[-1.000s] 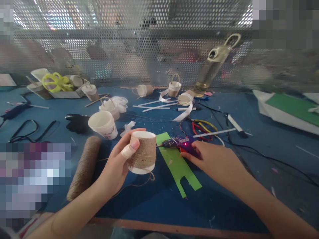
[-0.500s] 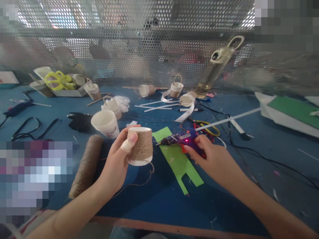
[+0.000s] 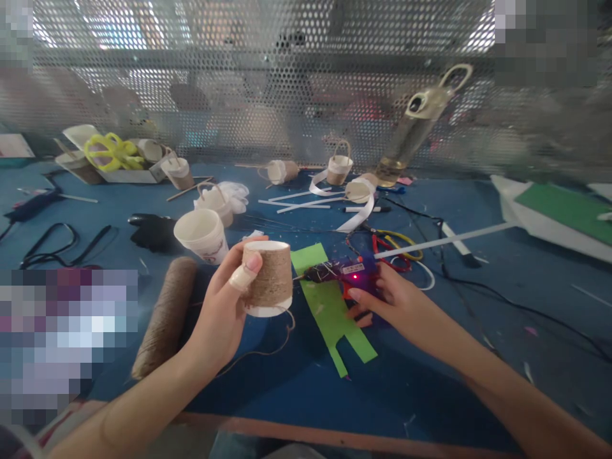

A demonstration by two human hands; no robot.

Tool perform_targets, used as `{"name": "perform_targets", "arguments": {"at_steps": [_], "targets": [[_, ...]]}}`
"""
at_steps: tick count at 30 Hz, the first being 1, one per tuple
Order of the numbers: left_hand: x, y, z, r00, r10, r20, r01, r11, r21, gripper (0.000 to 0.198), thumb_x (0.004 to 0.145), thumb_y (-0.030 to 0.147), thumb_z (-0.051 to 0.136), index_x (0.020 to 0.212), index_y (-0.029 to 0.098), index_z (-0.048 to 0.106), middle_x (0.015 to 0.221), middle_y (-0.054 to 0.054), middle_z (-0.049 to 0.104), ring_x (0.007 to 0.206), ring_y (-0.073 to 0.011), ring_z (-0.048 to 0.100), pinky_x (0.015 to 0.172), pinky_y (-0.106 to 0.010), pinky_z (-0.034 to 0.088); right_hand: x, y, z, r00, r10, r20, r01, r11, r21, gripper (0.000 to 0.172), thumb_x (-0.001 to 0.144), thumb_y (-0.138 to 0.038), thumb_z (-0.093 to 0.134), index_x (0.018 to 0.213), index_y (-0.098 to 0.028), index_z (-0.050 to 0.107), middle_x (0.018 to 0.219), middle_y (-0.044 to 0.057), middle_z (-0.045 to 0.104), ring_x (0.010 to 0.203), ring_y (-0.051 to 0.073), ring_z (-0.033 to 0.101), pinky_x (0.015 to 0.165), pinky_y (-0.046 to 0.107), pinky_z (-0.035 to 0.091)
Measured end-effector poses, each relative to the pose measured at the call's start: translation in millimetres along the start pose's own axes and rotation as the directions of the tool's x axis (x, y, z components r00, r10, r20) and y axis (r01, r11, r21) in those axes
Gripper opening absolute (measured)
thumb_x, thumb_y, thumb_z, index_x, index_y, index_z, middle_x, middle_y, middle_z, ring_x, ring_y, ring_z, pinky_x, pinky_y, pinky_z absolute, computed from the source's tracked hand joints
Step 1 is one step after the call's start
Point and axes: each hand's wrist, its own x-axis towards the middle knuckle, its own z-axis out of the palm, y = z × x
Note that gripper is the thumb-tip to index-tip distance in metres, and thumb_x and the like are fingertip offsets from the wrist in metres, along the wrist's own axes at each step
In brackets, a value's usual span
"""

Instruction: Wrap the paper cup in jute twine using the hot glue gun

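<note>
Twine covers most of a small white cup (image 3: 268, 277), which my left hand (image 3: 227, 299) grips around its side, thumb in front. A loose twine end curls below the cup. My right hand (image 3: 387, 296) is wrapped round a dark blue glue gun (image 3: 356, 274) with a red light and a white glue stick at its back. The gun's nozzle points left, at the right side of the cup; whether it touches is hard to tell. Under the gun lies a green cut piece (image 3: 329, 309). A roll of twine (image 3: 165, 319) rests left of my left hand.
A white paper cup (image 3: 201, 236) and a black object (image 3: 152, 233) are behind the roll. Farther back are small twine-wrapped cups (image 3: 339, 171), white sticks (image 3: 303, 205) and a tilted bottle (image 3: 411, 131). Cables (image 3: 507, 293) cross the right side.
The glue gun has moved left, bringing its nozzle up to the cup, and more right-hand fingers show around its handle. The green piece has shifted slightly left at its near end.
</note>
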Motion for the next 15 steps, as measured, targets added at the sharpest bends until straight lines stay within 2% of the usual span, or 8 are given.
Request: {"name": "perform_targets", "arguments": {"at_steps": [8, 11, 13, 15], "targets": [[-1.3, 1.5, 0.0, 1.0, -0.008, 0.0, 0.008, 1.0, -0.006, 0.036, 0.086, 0.05, 0.069, 0.114, 0.027, 0.071, 0.119, -0.006, 0.069, 0.104, -0.0258, 0.064, 0.069, -0.028, 0.052, -1.1, -2.9, -2.7, 0.993, 0.073, 0.094, -0.087, 0.984, 0.157, 0.056, 0.091, -0.05, 0.069, 0.134, -0.026, 0.042, 0.123, 0.01, 0.064, 0.1, 0.026, 0.075, 0.076, 0.04, 0.069], [-1.7, 2.2, 0.7, 1.0, -0.008, -0.008, 0.007, 1.0, -0.027, 0.036, 0.085, 0.049, 0.07, 0.113, 0.027, 0.071, 0.13, -0.006, 0.065, 0.111, -0.0274, 0.062, 0.073, -0.028, 0.054, -4.2, -5.5, -3.8, 0.99, 0.097, 0.103, -0.116, 0.974, 0.196, 0.065, 0.09, -0.051, 0.07, 0.142, -0.029, 0.037, 0.133, 0.012, 0.061, 0.105, 0.028, 0.074, 0.078, 0.042, 0.069], [-1.6, 1.8, 0.7, 1.0, 0.002, -0.004, -0.002, 0.999, -0.043, 0.036, 0.085, 0.049, 0.071, 0.113, 0.026, 0.071, 0.14, -0.006, 0.06, 0.117, -0.029, 0.06, 0.076, -0.029, 0.055, -6.6, -6.9, -3.1, 0.992, 0.086, 0.097, -0.105, 0.972, 0.211, 0.065, 0.09, -0.05, 0.07, 0.142, -0.029, 0.038, 0.137, 0.012, 0.059, 0.111, 0.03, 0.071, 0.079, 0.044, 0.069], [-1.4, 1.3, 0.3, 1.0, 0.008, 0.002, -0.008, 0.999, -0.045, 0.038, 0.085, 0.049, 0.071, 0.115, 0.026, 0.071, 0.142, -0.006, 0.06, 0.117, -0.0299, 0.06, 0.075, -0.03, 0.055, -8.2, -6.0, -1.2, 0.994, 0.051, 0.092, -0.07, 0.974, 0.215, 0.061, 0.09, -0.049, 0.07, 0.14, -0.029, 0.04, 0.138, 0.011, 0.058, 0.12, 0.031, 0.066, 0.082, 0.046, 0.069]]}}
